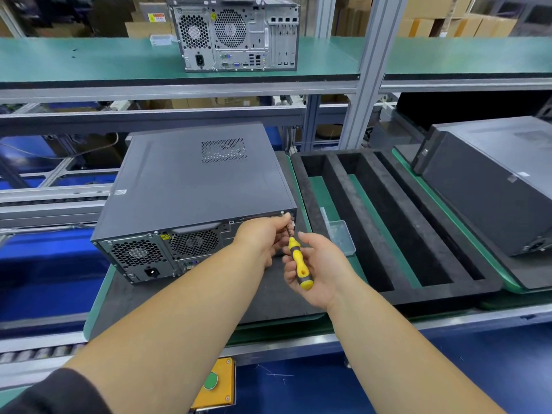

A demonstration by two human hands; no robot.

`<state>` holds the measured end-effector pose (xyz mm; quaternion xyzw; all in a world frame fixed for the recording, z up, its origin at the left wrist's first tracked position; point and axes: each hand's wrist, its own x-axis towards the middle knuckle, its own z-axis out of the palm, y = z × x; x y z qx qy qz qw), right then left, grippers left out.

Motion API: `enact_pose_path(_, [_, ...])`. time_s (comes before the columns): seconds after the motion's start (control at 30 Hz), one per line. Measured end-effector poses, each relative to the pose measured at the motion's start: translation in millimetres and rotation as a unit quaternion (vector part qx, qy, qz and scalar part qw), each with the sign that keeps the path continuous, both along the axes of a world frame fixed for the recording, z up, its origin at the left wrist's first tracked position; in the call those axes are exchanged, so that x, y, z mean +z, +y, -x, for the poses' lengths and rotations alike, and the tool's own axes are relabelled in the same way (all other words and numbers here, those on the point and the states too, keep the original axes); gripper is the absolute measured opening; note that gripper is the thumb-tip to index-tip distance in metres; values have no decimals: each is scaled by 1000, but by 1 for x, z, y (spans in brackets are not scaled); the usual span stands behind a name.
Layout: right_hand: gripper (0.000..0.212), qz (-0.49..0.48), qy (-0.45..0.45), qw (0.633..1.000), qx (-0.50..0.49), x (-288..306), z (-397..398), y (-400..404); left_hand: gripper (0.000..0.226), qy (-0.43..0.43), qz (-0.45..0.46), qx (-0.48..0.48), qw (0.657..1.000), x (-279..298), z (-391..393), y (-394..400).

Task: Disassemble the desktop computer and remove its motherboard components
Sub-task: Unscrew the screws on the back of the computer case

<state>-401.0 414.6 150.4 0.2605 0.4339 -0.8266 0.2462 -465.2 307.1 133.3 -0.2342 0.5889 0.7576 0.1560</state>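
Note:
A dark grey desktop computer (191,186) lies on its side on a black mat, its rear panel with fans and ports turned toward me. My right hand (316,264) grips a yellow-and-black screwdriver (298,261) by the handle. The shaft points up at the rear panel's upper right corner. There my left hand (265,234) pinches the shaft near its tip with the fingertips. The side cover is closed on the case.
A black foam tray (310,186) with long slots lies right of the computer, a small clear plastic box (342,237) on it. Another dark case (490,186) sits far right. A third computer (236,34) stands on the green upper shelf. A yellow button box (213,383) hangs below.

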Motion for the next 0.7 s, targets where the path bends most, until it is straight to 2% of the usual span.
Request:
enact_pose_path(0.23, [22, -27, 9, 1000, -3, 0, -2, 1, 21, -8, -30, 6, 1000, -1, 3, 1])
enact_pose_path(0.37, [17, -33, 22, 999, -9, -1, 0, -1, 23, -24, -79, -1, 997, 2, 2, 0])
enact_pose_path(0.47, [20, -75, 30, 997, -6, -1, -1, -4, 43, -57, -125, 15, 990, 5, 3, -2])
enact_pose_path(0.6, [37, 0, -9, 1000, -14, 5, -1, -3, 54, -78, -146, 21, 986, 9, 3, -2])
enact_pose_path(0.7, [31, -7, -1, 1000, 5, 8, 0, -2, 50, -88, -135, 15, 987, 12, 2, -2])
